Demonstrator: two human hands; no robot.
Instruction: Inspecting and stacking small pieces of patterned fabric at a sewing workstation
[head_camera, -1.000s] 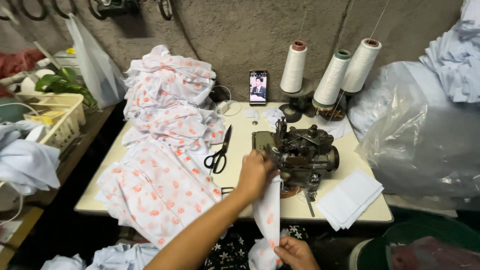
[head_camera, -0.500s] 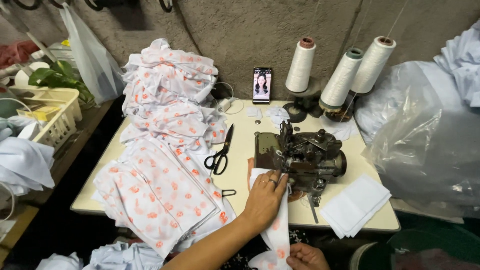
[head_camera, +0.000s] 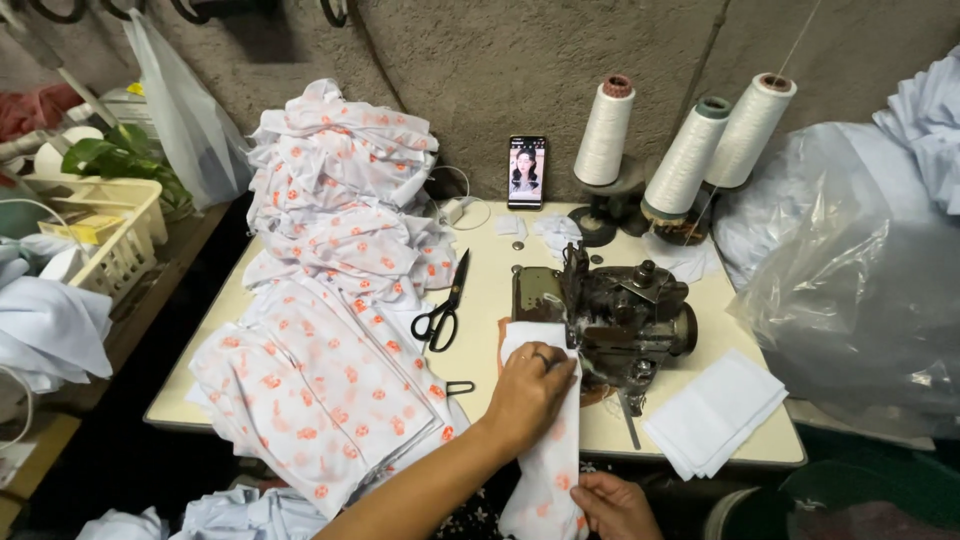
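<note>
From the head view we look down on our left hand, lying flat with the fingers pressed together on a narrow strip of white cloth with orange print. The strip runs from the bed of the dark sewing machine over the front edge of the table and hangs down. Our right hand pinches its lower end between thumb and fingers, just below the table edge.

We judge the main risk to be our left fingertips, which sit right beside the machine's working parts; a slip forward could bring them under the needle. If the two hands pull unevenly, the strip could also skew or bunch where it enters the machine.

The strip looks thin and limp, folded lengthwise, with small wrinkles where our left palm presses it. Its upper end is plain white; the orange spots show lower down.

To the left, black scissors lie open beside a spread heap of the same printed fabric. A stack of plain white pieces sits at the right front corner, three thread cones stand behind the machine, and a phone leans on the wall.
</note>
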